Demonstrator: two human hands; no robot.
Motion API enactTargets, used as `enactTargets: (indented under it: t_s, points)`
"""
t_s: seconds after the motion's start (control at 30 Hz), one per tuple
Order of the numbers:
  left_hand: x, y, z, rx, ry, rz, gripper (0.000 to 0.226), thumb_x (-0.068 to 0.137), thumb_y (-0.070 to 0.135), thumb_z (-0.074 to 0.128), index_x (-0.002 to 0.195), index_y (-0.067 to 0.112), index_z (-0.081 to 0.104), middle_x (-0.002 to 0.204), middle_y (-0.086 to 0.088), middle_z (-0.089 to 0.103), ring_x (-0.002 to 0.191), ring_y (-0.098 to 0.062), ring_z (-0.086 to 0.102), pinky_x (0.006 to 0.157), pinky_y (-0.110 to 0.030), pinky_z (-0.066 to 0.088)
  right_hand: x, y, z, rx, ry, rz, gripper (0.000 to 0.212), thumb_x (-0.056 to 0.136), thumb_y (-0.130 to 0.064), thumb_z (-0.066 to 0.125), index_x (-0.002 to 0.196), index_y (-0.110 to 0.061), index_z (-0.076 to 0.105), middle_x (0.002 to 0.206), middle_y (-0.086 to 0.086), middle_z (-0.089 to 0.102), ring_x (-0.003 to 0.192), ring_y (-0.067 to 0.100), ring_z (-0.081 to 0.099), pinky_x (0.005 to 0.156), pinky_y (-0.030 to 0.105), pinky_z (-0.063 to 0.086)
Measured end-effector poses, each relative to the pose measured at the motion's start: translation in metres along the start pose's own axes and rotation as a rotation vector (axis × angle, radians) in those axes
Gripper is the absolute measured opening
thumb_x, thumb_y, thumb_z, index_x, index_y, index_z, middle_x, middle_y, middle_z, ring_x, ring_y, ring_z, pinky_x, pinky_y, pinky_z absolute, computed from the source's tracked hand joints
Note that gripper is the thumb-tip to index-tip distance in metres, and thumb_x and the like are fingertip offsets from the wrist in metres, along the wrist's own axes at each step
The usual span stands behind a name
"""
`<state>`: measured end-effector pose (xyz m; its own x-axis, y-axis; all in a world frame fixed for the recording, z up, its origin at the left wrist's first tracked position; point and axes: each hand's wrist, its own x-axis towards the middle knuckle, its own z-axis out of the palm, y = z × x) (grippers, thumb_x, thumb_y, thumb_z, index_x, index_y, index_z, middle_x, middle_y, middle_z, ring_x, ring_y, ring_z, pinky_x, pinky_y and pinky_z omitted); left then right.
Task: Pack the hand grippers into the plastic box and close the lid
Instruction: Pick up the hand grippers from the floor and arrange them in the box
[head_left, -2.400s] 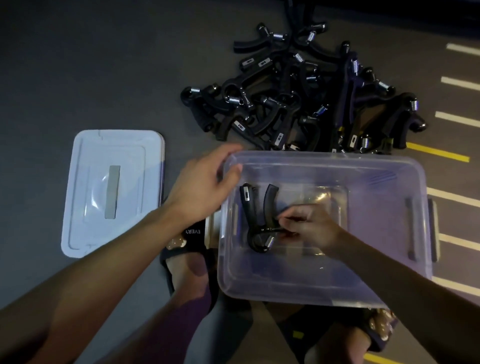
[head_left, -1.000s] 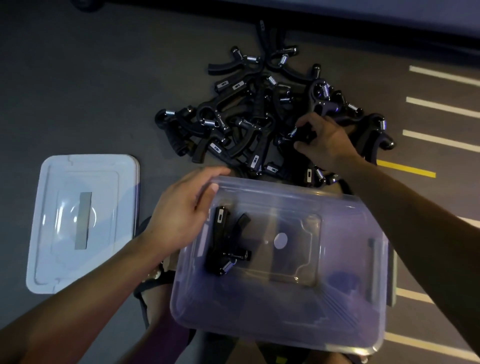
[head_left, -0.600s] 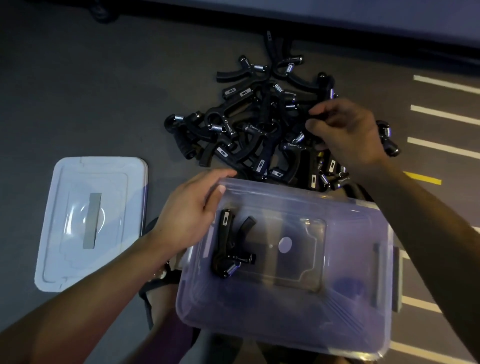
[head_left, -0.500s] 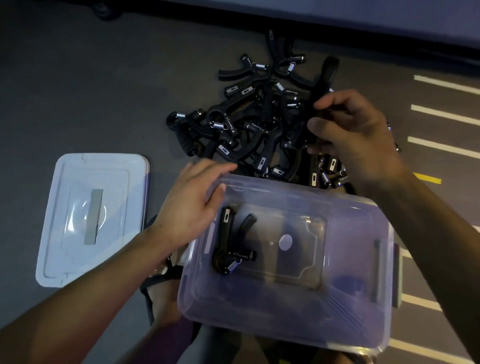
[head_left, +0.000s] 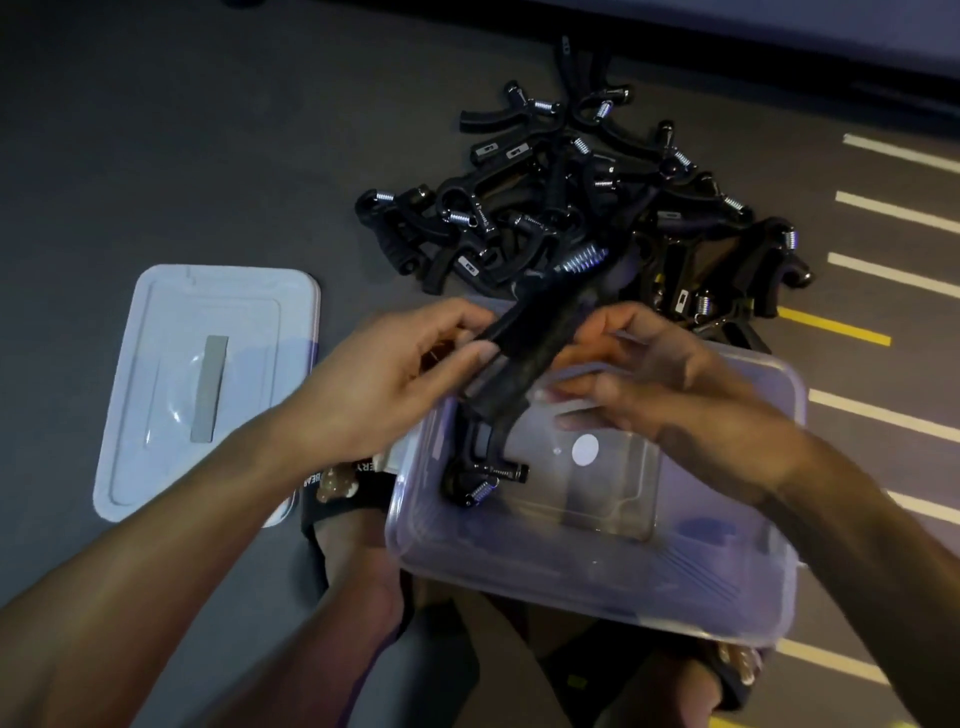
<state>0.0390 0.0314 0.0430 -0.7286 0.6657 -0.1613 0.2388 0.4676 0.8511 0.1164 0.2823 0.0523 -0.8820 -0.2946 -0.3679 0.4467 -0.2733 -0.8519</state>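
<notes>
In the head view, both forearms reach forward from the bottom corners and meet over the far-left corner of the plastic box (head_left: 613, 587). The left hand (head_left: 384, 384) pinches the lower handle of a black hand gripper (head_left: 535, 338) between thumb and curled fingers. The right hand (head_left: 660, 379) meets the same gripper from the other side with its fingers bent toward the handle, but motion blur hides whether they actually close on it. The gripper is held tilted above the box, its silver spring (head_left: 582, 258) at the far, upper end.

On the sandal strap (head_left: 358, 470) under the left wrist, white letters show; only "ERY" reads clearly.

The clear box sits open on the dark floor (head_left: 156, 156) and holds 1 hand gripper in the box (head_left: 480, 467), lying near its left wall with the spring toward the person. Its lid (head_left: 208, 389) lies flat on the floor to the left, apart from the box. Beyond the box, a pile of hand grippers (head_left: 571, 208) lies tangled on the floor.
</notes>
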Motion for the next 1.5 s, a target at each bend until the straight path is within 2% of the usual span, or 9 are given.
enactTargets:
  t_s: [0.2,0.37,0.47,0.63,0.8,1.03,1.17,1.3,1.5]
  points:
    - [-0.001,0.005,-0.027,0.103,-0.257,0.044,0.03,0.097,0.04,0.058,0.124,0.028,0.066,0.113,0.013,0.068,0.108,-0.011,0.065,0.088,-0.038,0.051,-0.003,0.006,-0.019,-0.125,0.17,0.249,0.069,0.087,-0.06,0.054,0.125,-0.002,0.059,0.104,0.011,0.069,0.099,0.029,0.063,0.081,0.038,0.055]
    - [0.011,0.015,-0.019,0.146,-0.395,0.063,0.017,0.096,0.037,0.067,0.113,0.039,0.069,0.105,0.016,0.067,0.1,-0.016,0.065,0.085,-0.045,0.052,0.005,0.015,0.006,-0.417,0.039,0.132,0.027,0.082,-0.022,0.071,0.102,-0.004,0.072,0.088,0.007,0.073,0.078,0.014,0.065,0.07,0.028,0.055]
    - [0.016,0.015,-0.01,0.137,-0.331,0.078,0.024,0.094,0.038,0.07,0.117,0.04,0.064,0.101,0.01,0.069,0.091,-0.018,0.067,0.081,-0.042,0.054,0.012,0.013,0.006,-0.56,-0.012,0.137,0.018,0.08,-0.019,0.077,0.094,-0.008,0.074,0.084,0.011,0.073,0.071,0.019,0.064,0.064,0.047,0.056]
    - [0.03,0.014,-0.001,0.145,-0.115,0.097,0.038,0.085,0.036,0.081,0.12,0.032,0.067,0.083,0.01,0.067,0.08,-0.012,0.062,0.078,-0.025,0.049,0.02,0.025,0.013,-0.518,-0.026,0.142,0.012,0.081,-0.017,0.079,0.076,-0.02,0.069,0.073,0.004,0.067,0.065,0.019,0.064,0.064,0.039,0.055]
    - [0.04,-0.017,-0.004,0.212,0.234,0.115,0.028,0.096,0.027,0.068,0.123,0.023,0.067,0.11,0.013,0.067,0.104,-0.01,0.055,0.096,-0.025,0.042,0.029,0.078,0.004,-0.478,0.083,0.204,0.015,0.089,-0.01,0.071,0.102,-0.003,0.071,0.103,0.016,0.074,0.1,0.036,0.069,0.091,0.05,0.054]
    - [0.031,-0.053,0.018,0.086,0.161,-0.077,0.028,0.107,0.031,0.051,0.132,0.028,0.063,0.105,0.018,0.066,0.088,0.01,0.059,0.076,-0.016,0.044,0.042,0.134,-0.005,-0.387,0.2,0.367,0.009,0.087,-0.01,0.072,0.094,-0.014,0.074,0.101,0.004,0.076,0.099,0.017,0.069,0.099,0.038,0.05]
    - [0.03,-0.053,0.022,0.018,0.194,-0.105,0.029,0.107,0.03,0.05,0.133,0.028,0.063,0.113,0.02,0.067,0.102,0.006,0.061,0.087,-0.016,0.045,0.05,0.147,-0.005,-0.511,0.188,0.438,0.009,0.081,-0.02,0.078,0.076,-0.024,0.072,0.073,-0.014,0.074,0.074,-0.004,0.067,0.078,0.024,0.049]
    - [0.03,-0.051,0.024,-0.011,0.199,-0.129,0.028,0.107,0.027,0.05,0.132,0.025,0.064,0.093,0.028,0.062,0.084,0.011,0.056,0.076,-0.009,0.038,0.058,0.147,-0.003,-0.756,0.226,0.461,0.008,0.082,-0.028,0.078,0.077,-0.027,0.072,0.074,-0.011,0.07,0.073,0.006,0.065,0.068,0.024,0.05]
    - [0.029,-0.048,0.029,-0.061,0.226,-0.153,0.028,0.108,0.025,0.049,0.131,0.022,0.065,0.087,0.037,0.062,0.081,0.015,0.057,0.076,-0.013,0.041,0.058,0.137,0.007,-1.254,0.184,0.497,0.031,0.082,-0.056,0.067,0.096,-0.029,0.071,0.101,-0.003,0.07,0.102,0.021,0.062,0.092,0.037,0.049]
